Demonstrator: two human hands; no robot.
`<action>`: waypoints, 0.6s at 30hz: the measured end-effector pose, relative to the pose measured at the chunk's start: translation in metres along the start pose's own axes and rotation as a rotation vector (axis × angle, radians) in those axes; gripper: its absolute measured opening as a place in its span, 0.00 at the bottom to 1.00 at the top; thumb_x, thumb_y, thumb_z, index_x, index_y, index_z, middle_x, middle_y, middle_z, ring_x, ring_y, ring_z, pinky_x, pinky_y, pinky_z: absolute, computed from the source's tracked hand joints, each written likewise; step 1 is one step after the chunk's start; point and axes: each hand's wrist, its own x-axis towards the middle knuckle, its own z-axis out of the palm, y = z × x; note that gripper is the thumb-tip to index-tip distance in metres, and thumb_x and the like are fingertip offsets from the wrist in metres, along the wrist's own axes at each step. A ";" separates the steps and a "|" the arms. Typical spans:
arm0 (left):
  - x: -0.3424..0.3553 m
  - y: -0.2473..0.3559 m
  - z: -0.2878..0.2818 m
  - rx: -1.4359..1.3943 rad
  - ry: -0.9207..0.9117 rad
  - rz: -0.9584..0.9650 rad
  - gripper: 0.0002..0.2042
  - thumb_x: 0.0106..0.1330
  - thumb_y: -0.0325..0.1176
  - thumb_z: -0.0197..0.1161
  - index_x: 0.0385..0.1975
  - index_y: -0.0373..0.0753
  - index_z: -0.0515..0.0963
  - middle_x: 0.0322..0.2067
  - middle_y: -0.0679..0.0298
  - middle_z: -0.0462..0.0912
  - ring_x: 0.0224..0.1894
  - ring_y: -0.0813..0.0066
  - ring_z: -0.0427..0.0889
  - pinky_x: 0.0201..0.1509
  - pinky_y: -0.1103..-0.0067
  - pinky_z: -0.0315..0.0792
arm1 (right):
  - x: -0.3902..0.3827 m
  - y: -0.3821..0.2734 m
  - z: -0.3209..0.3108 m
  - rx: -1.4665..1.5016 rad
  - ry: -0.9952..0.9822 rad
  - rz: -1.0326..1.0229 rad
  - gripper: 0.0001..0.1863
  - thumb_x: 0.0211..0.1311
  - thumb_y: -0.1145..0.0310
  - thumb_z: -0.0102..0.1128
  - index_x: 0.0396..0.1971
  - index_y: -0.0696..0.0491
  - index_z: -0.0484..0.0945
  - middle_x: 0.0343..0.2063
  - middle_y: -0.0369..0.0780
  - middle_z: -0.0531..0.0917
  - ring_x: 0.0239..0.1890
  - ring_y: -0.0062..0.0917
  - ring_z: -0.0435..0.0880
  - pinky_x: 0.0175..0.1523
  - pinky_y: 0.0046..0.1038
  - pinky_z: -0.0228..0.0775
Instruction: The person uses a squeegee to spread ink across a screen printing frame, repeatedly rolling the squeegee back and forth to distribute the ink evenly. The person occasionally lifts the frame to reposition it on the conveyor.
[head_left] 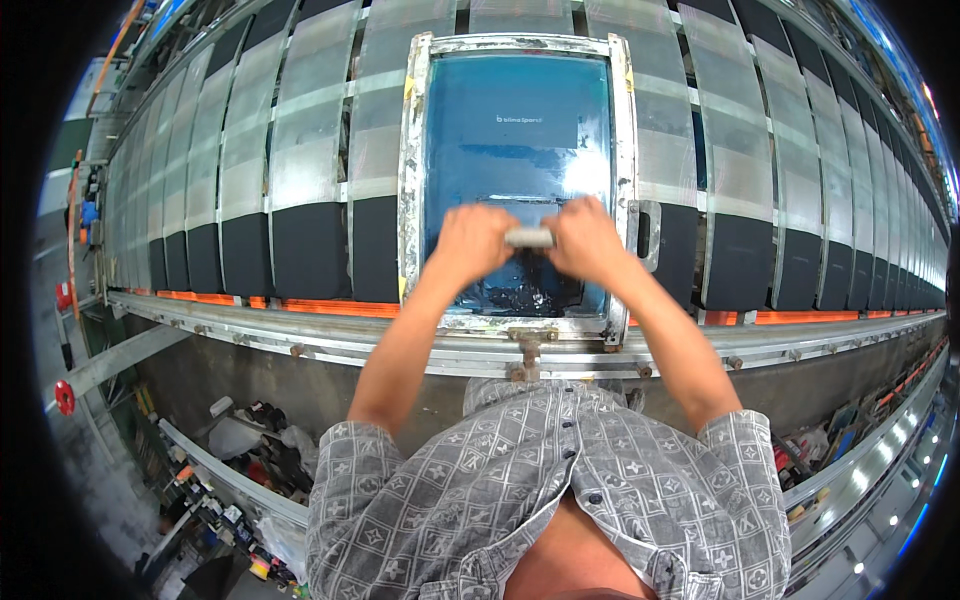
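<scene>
A screen-printing frame (415,170) with a worn, white-smeared rim lies in front of me, its blue mesh (500,90) stretched inside. Across the lower half of the mesh, both my hands grip a squeegee, whose pale handle (529,238) shows between them. My left hand (472,240) is closed on the left end and my right hand (590,238) on the right end, both slightly blurred. The squeegee's blade is mostly hidden. Dark wet ink (530,290) lies on the mesh on my side of the hands. A metal loop handle (649,236) sits beside the frame's right edge.
Long boards with dark fabric pieces (310,250) run in a row to both sides. A metal rail (260,328) and an orange strip (340,307) pass along their near ends. Below left, a rack (235,470) holds cluttered supplies. A red round knob (64,397) stands far left.
</scene>
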 end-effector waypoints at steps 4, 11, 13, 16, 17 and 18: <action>0.064 -0.024 -0.019 0.061 -0.015 -0.032 0.12 0.51 0.41 0.78 0.34 0.49 0.88 0.31 0.59 0.88 0.38 0.51 0.86 0.42 0.59 0.79 | 0.060 0.036 -0.015 0.048 -0.031 0.048 0.12 0.54 0.55 0.74 0.29 0.49 0.87 0.25 0.45 0.86 0.36 0.43 0.87 0.50 0.43 0.71; 0.048 -0.021 -0.002 0.050 0.029 -0.020 0.11 0.51 0.41 0.78 0.34 0.49 0.88 0.31 0.60 0.88 0.37 0.52 0.87 0.41 0.60 0.79 | 0.050 0.026 -0.009 0.132 -0.029 0.096 0.12 0.52 0.59 0.75 0.30 0.51 0.87 0.26 0.47 0.86 0.35 0.46 0.85 0.49 0.44 0.73; 0.018 -0.010 0.010 0.074 -0.009 -0.033 0.10 0.52 0.41 0.77 0.33 0.48 0.88 0.31 0.61 0.88 0.36 0.54 0.87 0.41 0.62 0.80 | 0.019 0.010 0.004 0.112 -0.054 0.049 0.12 0.51 0.60 0.75 0.29 0.52 0.86 0.27 0.47 0.87 0.37 0.44 0.86 0.48 0.44 0.73; -0.047 0.007 0.042 -0.067 0.048 0.048 0.09 0.48 0.35 0.79 0.30 0.49 0.87 0.27 0.63 0.86 0.33 0.58 0.87 0.39 0.63 0.81 | -0.038 -0.025 0.018 0.103 -0.119 0.021 0.15 0.53 0.59 0.76 0.34 0.53 0.87 0.30 0.46 0.87 0.41 0.41 0.86 0.50 0.39 0.73; -0.060 0.017 0.038 -0.053 0.002 0.075 0.10 0.48 0.35 0.78 0.30 0.49 0.87 0.28 0.64 0.86 0.33 0.58 0.88 0.39 0.64 0.81 | -0.048 -0.032 0.010 0.174 -0.137 0.035 0.16 0.54 0.57 0.76 0.36 0.53 0.88 0.31 0.45 0.88 0.42 0.41 0.85 0.52 0.40 0.72; -0.060 0.018 0.034 -0.063 -0.017 0.073 0.09 0.48 0.35 0.78 0.30 0.48 0.87 0.29 0.64 0.86 0.34 0.59 0.88 0.39 0.64 0.81 | -0.057 -0.038 0.000 0.247 -0.154 0.043 0.17 0.55 0.56 0.75 0.37 0.53 0.88 0.33 0.45 0.88 0.43 0.42 0.85 0.54 0.41 0.71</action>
